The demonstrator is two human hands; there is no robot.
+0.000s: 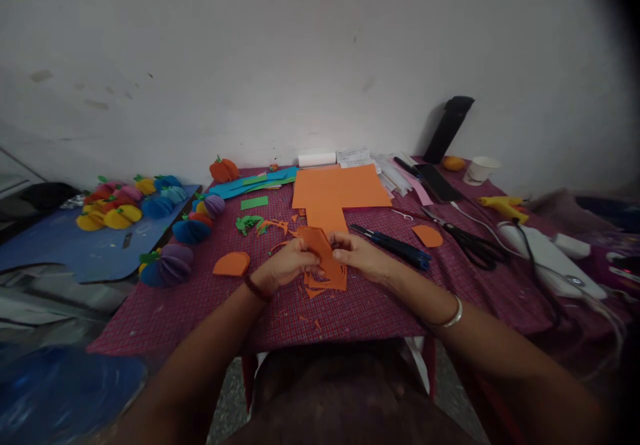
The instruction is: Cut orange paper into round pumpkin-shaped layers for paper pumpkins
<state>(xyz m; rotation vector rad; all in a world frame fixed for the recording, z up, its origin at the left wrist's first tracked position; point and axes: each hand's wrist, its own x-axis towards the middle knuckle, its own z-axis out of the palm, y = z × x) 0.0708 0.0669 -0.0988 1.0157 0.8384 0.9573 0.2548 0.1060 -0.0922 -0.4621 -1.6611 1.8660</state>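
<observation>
Both hands meet over the middle of the table covered in a red checked cloth [180, 305]. My left hand [285, 265] and my right hand [357, 255] each pinch an edge of a folded orange paper piece [320, 248], holding it just above the cloth. Under it lie orange offcuts [327, 280]. A cut orange half-round [231, 264] rests left of my left hand, and another orange cut shape [427, 235] lies to the right. Larger orange sheets [337, 188] lie flat behind the hands.
Black scissors [467, 242] and a dark blue tool [393, 245] lie right of the hands. A yellow glue gun [503, 206], a white cup [481, 168] and a phone [440, 182] are at the back right. Coloured paper pumpkins [165, 265] crowd the left side and a blue board [75, 248].
</observation>
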